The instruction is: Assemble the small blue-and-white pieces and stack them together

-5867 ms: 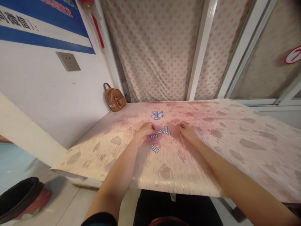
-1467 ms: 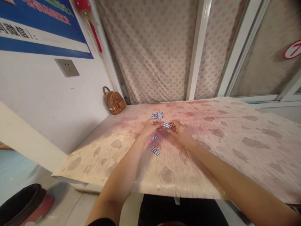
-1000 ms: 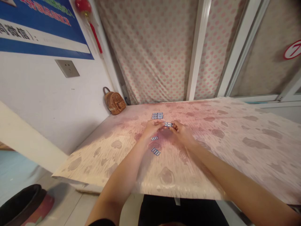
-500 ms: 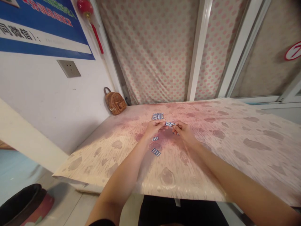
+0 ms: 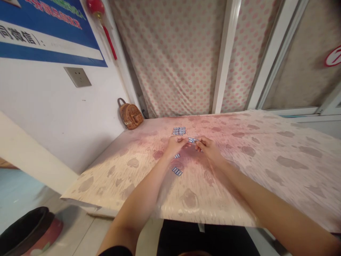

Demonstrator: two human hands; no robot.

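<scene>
A small blue-and-white strip (image 5: 191, 140), marked with white rectangles, is held up just above the table between both hands. My left hand (image 5: 176, 145) pinches its left end, and my right hand (image 5: 207, 146) pinches the right end. Whether it is a sticker sheet or a card is too small to tell. On the tabletop beyond my left hand lies a block of similar strips (image 5: 179, 131) in rows. Nearer to me a loose strip (image 5: 177, 171) lies slanted, and a second loose strip (image 5: 177, 156) is partly covered by my left wrist.
A patterned cloth covers the table (image 5: 266, 170). At its back left corner a small brown backpack (image 5: 131, 115) leans by the wall. A curtain (image 5: 170, 64) hangs behind the table. On the floor at lower left stands a dark-rimmed pot or bin (image 5: 29, 231).
The hands stay almost in place, with the strip still between them and tilted slightly differently. My left hand has shifted slightly right, covering more of the nearby loose strip.
</scene>
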